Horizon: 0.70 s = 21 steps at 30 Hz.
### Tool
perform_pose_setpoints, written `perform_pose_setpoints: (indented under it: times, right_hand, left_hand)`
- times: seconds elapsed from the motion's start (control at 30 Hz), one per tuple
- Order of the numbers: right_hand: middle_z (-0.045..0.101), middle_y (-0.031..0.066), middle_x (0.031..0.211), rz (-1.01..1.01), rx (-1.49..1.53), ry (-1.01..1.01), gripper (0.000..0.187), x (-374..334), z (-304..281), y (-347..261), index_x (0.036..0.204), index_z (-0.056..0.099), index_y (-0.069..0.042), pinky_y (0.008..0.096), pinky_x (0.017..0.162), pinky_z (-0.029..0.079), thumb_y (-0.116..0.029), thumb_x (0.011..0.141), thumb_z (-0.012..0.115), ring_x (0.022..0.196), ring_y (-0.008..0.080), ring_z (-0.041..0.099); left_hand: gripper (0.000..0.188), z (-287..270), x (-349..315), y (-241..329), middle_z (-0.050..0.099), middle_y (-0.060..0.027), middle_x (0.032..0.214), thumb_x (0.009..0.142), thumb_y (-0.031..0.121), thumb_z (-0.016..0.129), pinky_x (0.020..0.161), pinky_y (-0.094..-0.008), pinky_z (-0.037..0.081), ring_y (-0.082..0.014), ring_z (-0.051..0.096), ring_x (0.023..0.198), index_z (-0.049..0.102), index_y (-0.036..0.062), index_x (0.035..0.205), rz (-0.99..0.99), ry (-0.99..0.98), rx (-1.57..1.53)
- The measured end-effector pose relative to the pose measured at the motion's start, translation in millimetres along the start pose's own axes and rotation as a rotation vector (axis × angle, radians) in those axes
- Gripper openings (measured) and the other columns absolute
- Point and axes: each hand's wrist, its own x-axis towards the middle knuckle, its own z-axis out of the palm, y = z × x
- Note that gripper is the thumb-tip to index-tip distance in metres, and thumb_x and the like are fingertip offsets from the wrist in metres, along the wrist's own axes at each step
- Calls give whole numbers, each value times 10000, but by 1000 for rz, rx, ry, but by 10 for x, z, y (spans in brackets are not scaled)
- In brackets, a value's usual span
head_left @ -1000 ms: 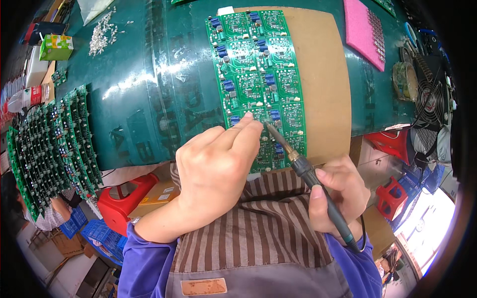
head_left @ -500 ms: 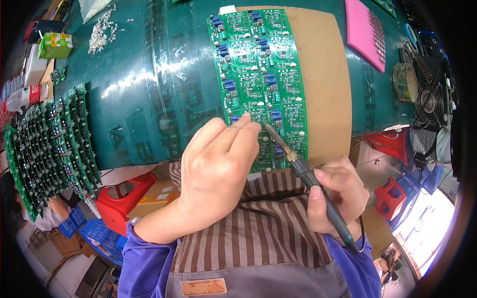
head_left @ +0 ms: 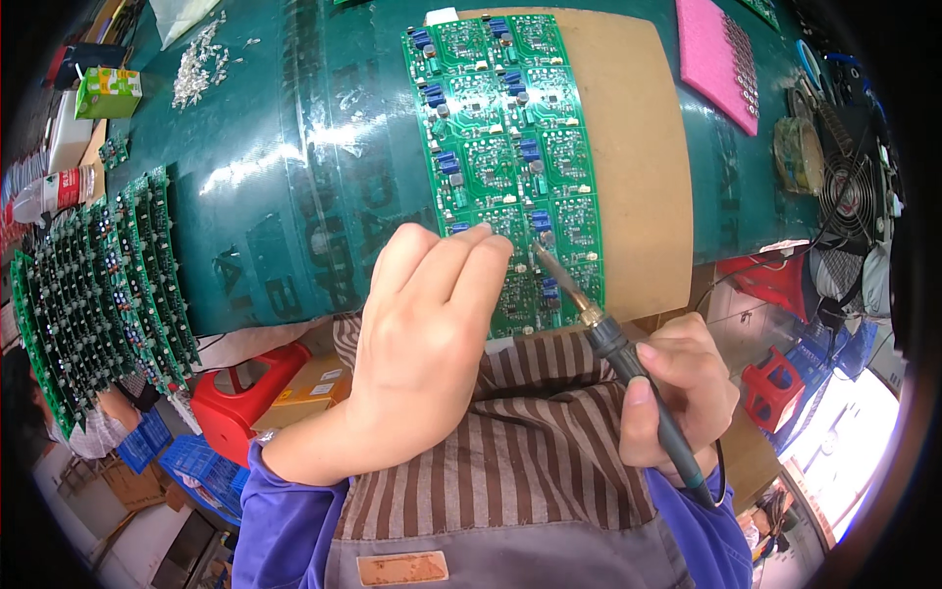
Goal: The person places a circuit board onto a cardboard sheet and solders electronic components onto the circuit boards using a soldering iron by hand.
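Note:
A green panel of circuit boards (head_left: 549,98), dotted with blue parts and small white connectors, lies on a tan sheet (head_left: 638,167). My right hand (head_left: 682,393) grips a soldering iron (head_left: 628,368) by its dark handle. Its tip points up and left, over the panel's right column near a blue part. Over the panel's lower left part, my left hand (head_left: 427,334) is closed with its fingertips pressed together close to the board. Whatever those fingers may pinch is hidden. They also cover part of the lower left boards.
Stacked circuit panels (head_left: 108,294) stand at the left edge. Small white parts (head_left: 201,69) lie in a pile at the upper left, near a green drink carton (head_left: 110,93). A pink foam pad (head_left: 716,64) with small metal pieces and a fan (head_left: 849,196) are at the right.
The soldering iron and my right hand have shifted slightly right and down, its tip moving away from my left fingertips. The panel has moved slightly up and left in view.

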Motion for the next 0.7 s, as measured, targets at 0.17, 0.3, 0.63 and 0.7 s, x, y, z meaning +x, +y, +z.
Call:
perform_pose_setpoints:
  times: [0.17, 0.3, 0.63, 0.7]
  right_hand:
    - [591, 83, 644, -20, -12, -46, 211, -109, -83, -38, 866, 593, 19, 327, 530, 413, -25, 667, 651, 538, 223, 547]
    - [592, 80, 648, -29, 16, -80, 217, -188, -112, -65, 869, 585, 18, 327, 527, 405, -28, 667, 649, 541, 220, 546]
    - [574, 77, 619, -43, 33, -57, 179, -222, -50, -39, 817, 585, 19, 324, 512, 392, -24, 655, 648, 523, 217, 538]
    - [573, 78, 618, -43, 31, -56, 178, -228, -35, -41, 813, 585, 19, 323, 512, 393, -24, 652, 649, 522, 217, 538]
  left_hand:
    - [300, -134, -157, 92, 659, -125, 909, 739, -63, 595, 628, -332, 493, -223, 553, 678, 588, 1, 1032, -92, -159, -91]
    - [225, -70, -245, 128, 683, -123, 927, 734, -26, 647, 540, -295, 497, -185, 589, 607, 598, 24, 948, 1, -88, -18]
    - [202, 115, -318, 147, 680, -146, 1120, 698, -16, 738, 530, -296, 505, -212, 641, 625, 609, 55, 837, -49, 36, -1]
    - [202, 122, -316, 152, 675, -147, 1133, 696, -14, 740, 525, -296, 503, -211, 638, 620, 610, 55, 834, -49, 38, 4]
